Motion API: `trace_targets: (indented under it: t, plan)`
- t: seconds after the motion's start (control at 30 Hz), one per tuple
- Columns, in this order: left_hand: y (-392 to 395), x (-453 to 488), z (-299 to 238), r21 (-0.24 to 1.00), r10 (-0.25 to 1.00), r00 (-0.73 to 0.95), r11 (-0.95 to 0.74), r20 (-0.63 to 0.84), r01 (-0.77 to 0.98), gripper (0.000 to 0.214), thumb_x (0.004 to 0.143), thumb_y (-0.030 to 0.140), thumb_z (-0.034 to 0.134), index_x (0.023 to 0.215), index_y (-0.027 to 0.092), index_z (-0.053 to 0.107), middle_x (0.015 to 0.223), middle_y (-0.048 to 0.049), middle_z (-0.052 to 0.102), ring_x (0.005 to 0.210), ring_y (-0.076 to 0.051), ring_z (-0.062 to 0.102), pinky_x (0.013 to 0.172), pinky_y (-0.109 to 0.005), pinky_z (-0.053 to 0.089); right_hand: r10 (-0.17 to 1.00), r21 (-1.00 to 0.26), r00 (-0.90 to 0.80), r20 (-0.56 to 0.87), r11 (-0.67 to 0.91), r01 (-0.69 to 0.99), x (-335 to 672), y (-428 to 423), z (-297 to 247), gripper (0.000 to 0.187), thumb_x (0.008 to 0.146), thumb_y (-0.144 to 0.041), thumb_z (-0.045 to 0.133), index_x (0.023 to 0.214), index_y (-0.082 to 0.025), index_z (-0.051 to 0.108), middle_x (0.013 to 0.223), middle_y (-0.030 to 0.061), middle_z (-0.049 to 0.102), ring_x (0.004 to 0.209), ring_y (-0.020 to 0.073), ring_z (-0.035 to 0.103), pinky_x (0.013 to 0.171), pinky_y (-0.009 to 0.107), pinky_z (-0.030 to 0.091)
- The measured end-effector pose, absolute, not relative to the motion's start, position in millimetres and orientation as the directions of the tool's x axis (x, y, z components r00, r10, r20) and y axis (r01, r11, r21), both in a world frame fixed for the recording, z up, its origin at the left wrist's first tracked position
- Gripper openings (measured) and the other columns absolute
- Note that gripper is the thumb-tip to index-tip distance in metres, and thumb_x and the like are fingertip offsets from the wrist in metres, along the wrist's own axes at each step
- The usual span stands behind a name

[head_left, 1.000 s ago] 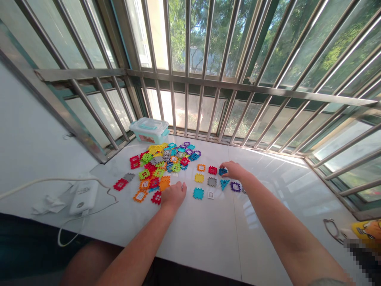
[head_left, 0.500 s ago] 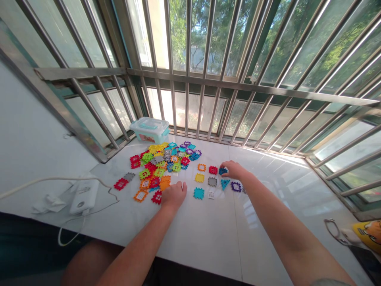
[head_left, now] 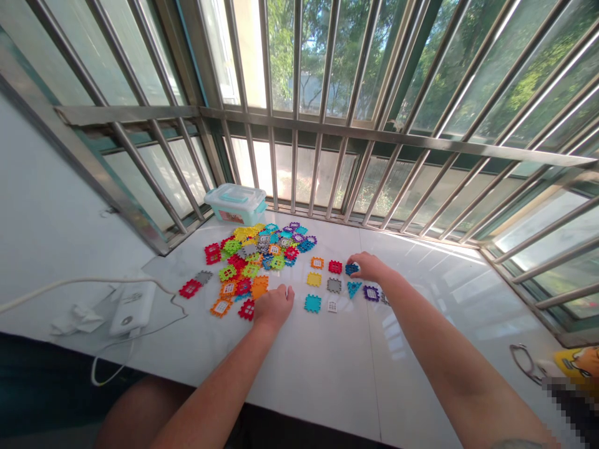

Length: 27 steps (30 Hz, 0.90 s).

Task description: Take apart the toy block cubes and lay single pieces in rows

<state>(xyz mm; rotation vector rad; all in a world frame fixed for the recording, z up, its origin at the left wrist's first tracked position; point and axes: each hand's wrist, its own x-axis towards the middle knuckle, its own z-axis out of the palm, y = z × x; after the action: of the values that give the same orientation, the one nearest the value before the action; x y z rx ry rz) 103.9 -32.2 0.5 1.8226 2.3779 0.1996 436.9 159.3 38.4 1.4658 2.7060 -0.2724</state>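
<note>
My right hand (head_left: 369, 267) reaches to the right end of the back row, its fingertips closed on a dark blue interlocking building tile (head_left: 352, 269). Left of that tile lie a red tile (head_left: 335, 267) and an orange tile (head_left: 317, 263). In front are a yellow tile (head_left: 314, 279), a grey tile (head_left: 334, 285), a blue triangular tile (head_left: 354, 289) and a purple tile (head_left: 371, 293). Nearest me are a light blue tile (head_left: 312, 304) and a small white window piece (head_left: 332, 307). My left hand (head_left: 275, 304) rests with curled fingers beside an orange tile (head_left: 260, 285); its grip is hidden.
A heap of mixed coloured tiles (head_left: 250, 252) spreads left of the rows. Behind it stands a lidded plastic box (head_left: 236, 204) against the metal bars. A white power strip (head_left: 132, 305) with cables lies left, near crumpled paper (head_left: 77, 319). Glasses (head_left: 525, 363) lie far right.
My right hand has shifted very slightly to the right together with the dark blue tile. My left hand stays in place.
</note>
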Motion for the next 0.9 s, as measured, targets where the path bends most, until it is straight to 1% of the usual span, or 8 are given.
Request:
trace_targets:
  t: [0.33,0.53,0.67,0.73,0.8,0.9]
  plan:
    - [-32,105,1,0.184,0.964,-0.263,0.264,-0.030,0.947,0.052,0.107,0.048,0.032,0.107,0.020,0.076,0.092,-0.0150,0.078,0.090,-0.032,0.075,0.077,-0.037,0.051,0.832,-0.123,-0.536,-0.142,0.523,0.844,434,159,38,0.044,0.080,-0.041,0.084,0.122,-0.031,0.071,0.126,0.0055,0.074,0.121,0.0302,0.063,0.096,0.040,0.052]
    - [-32,104,1,0.184,0.966,-0.258,0.259,-0.029,0.948,0.053,0.107,0.048,0.031,0.108,0.019,0.077,0.093,-0.0163,0.078,0.090,-0.033,0.075,0.077,-0.040,0.052,0.837,-0.123,-0.528,-0.144,0.515,0.849,433,158,36,0.045,0.080,-0.040,0.084,0.122,-0.031,0.070,0.125,0.0050,0.074,0.119,0.0294,0.063,0.095,0.039,0.052]
    - [-32,104,0,0.187,0.967,-0.253,0.253,-0.025,0.949,0.053,0.107,0.047,0.031,0.107,0.020,0.077,0.093,-0.0161,0.078,0.089,-0.032,0.075,0.078,-0.040,0.052,0.838,-0.117,-0.528,-0.136,0.516,0.849,435,157,39,0.048,0.078,-0.041,0.086,0.122,-0.032,0.070,0.126,0.0058,0.072,0.122,0.0310,0.061,0.097,0.040,0.051]
    - [-32,104,-1,0.188,0.966,-0.256,0.255,-0.022,0.948,0.053,0.107,0.047,0.031,0.107,0.020,0.076,0.093,-0.0158,0.078,0.088,-0.031,0.075,0.078,-0.039,0.052,0.844,-0.121,-0.526,-0.101,0.515,0.849,436,154,45,0.049,0.079,-0.042,0.085,0.124,-0.031,0.069,0.129,0.0069,0.071,0.124,0.0317,0.060,0.099,0.042,0.050]
    - [-32,104,-1,0.187,0.965,-0.260,0.260,-0.024,0.947,0.052,0.107,0.048,0.032,0.108,0.020,0.076,0.092,-0.0154,0.078,0.088,-0.031,0.075,0.078,-0.039,0.051,0.851,-0.138,-0.524,-0.036,0.516,0.846,432,149,53,0.046,0.083,-0.043,0.082,0.125,-0.030,0.069,0.132,0.0082,0.069,0.124,0.0318,0.059,0.101,0.044,0.049]
    - [-32,105,1,0.187,0.965,-0.260,0.262,-0.034,0.947,0.053,0.107,0.047,0.031,0.109,0.019,0.076,0.093,-0.0155,0.078,0.090,-0.031,0.075,0.077,-0.037,0.050,0.843,-0.172,-0.533,0.072,0.536,0.826,408,133,65,0.034,0.093,-0.043,0.074,0.123,-0.028,0.069,0.131,0.0097,0.069,0.122,0.0308,0.058,0.102,0.044,0.048]
